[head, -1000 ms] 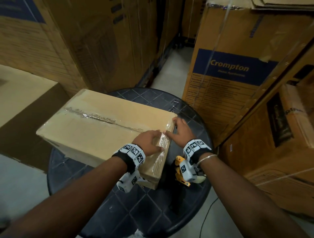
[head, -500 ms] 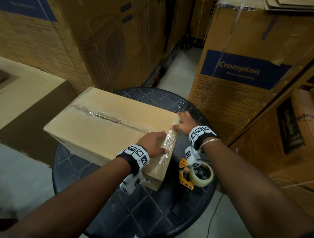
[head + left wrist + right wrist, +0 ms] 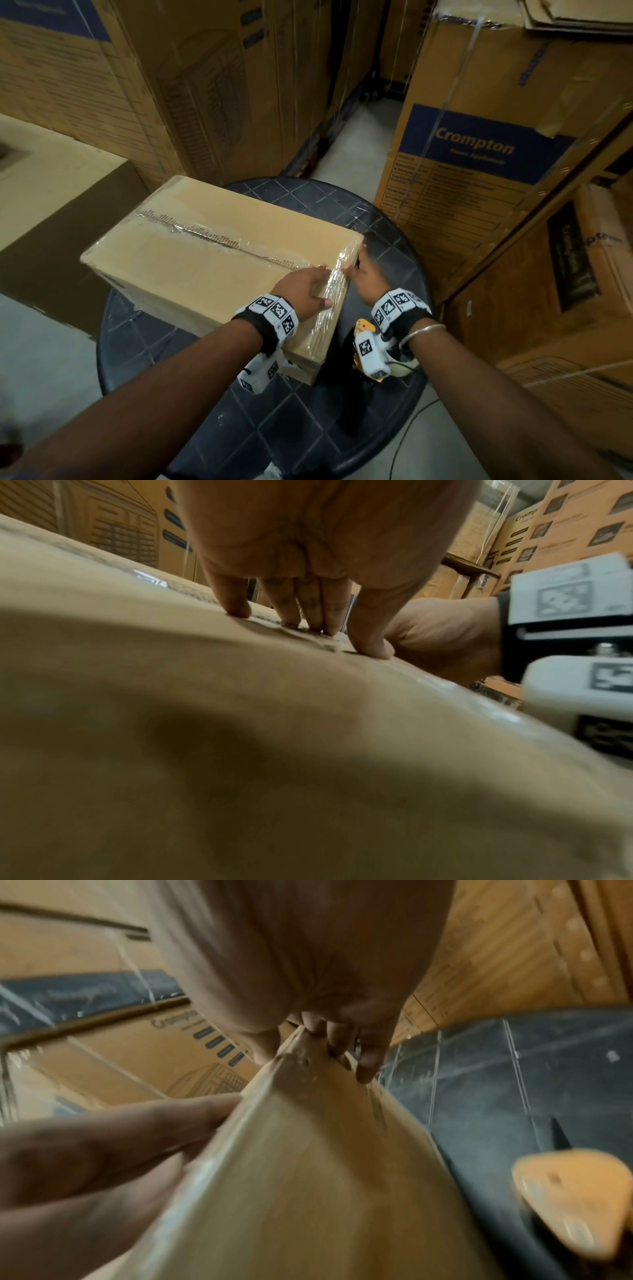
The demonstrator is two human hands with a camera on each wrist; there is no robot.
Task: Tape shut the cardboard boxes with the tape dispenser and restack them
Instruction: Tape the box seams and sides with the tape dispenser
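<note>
A brown cardboard box (image 3: 191, 267) lies on a round dark table (image 3: 308, 428), clear tape along its top seam and over its near right end. My left hand (image 3: 322, 286) lies flat on the top by that end, straight fingers (image 3: 308, 610) pressing the tape on the box top (image 3: 240, 750). My right hand (image 3: 356, 272) straddles the end's top edge, thumb on top and fingers (image 3: 366, 1069) against the end face (image 3: 308, 1177). The yellow tape dispenser (image 3: 363, 329) lies on the table below my right wrist, partly hidden; its yellow body (image 3: 565, 1199) shows in the right wrist view.
Tall printed cartons (image 3: 479, 154) stand close on the right and more cartons (image 3: 205, 85) behind the table. A low carton (image 3: 51, 192) sits at the left. A narrow strip of pale floor (image 3: 359, 144) runs between the stacks. A thin cable (image 3: 407, 428) hangs off the table's right.
My right hand slid along the end's top edge toward the far corner, then back toward the middle. The left hand stayed pressed on the top. The dispenser is now mostly covered by my right wrist.
</note>
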